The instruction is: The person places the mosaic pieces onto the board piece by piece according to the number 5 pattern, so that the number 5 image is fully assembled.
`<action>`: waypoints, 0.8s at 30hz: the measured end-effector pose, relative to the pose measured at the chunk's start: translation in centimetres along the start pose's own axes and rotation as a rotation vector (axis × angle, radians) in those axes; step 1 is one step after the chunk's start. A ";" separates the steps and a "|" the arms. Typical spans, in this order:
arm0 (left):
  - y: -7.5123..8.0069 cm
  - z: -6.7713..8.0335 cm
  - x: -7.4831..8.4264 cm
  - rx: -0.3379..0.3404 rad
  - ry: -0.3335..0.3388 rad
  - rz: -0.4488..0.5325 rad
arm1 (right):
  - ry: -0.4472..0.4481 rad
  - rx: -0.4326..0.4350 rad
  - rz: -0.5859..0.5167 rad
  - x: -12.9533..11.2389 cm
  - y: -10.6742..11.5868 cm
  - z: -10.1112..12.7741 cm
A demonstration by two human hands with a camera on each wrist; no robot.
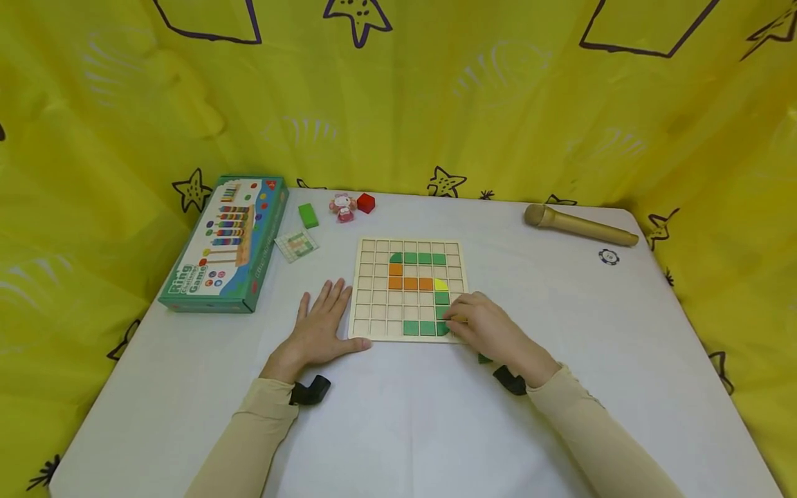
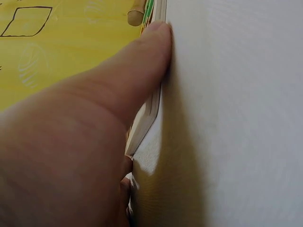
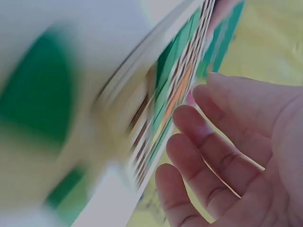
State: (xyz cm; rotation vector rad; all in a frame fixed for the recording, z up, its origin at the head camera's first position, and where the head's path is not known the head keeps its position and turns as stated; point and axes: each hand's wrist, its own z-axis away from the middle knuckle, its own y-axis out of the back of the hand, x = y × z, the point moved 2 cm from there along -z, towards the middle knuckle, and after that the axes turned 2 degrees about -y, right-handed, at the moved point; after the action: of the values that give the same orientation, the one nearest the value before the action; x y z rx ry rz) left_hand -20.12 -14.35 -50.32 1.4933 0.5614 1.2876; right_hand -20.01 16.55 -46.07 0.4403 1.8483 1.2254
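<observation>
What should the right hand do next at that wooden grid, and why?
Probably press the green tile flat into its corner cell. The right hand is over the board's lower right, where the green column meets the bottom green row, and its fingers look loosely curled there. The left hand lies flat against the board's edge, steadying it.

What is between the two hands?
In the head view, the wooden grid board lies between the left hand and the right hand.

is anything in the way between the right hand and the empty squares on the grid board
Nothing visible. The right hand already rests over the lower right corner of the grid board, beside the green tiles. The empty squares lie open. The left hand lies flat against the board's left edge, clear of them.
</observation>
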 end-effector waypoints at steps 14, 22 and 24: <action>0.0 -0.1 -0.1 0.000 0.007 0.001 | -0.337 0.037 -0.028 2.4 1.0 6.8; 0.1 -0.1 0.0 -0.005 0.010 0.004 | -0.396 0.045 0.099 1.3 -0.3 6.8; 0.1 -0.1 0.0 -0.009 0.008 0.006 | -0.398 0.046 0.100 1.1 -0.3 6.7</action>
State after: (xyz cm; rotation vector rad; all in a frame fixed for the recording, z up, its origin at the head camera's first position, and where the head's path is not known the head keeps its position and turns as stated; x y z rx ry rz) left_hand -20.21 -14.32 -50.25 1.4839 0.5565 1.2995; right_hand -15.19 21.06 -47.85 0.7525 1.5294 1.0700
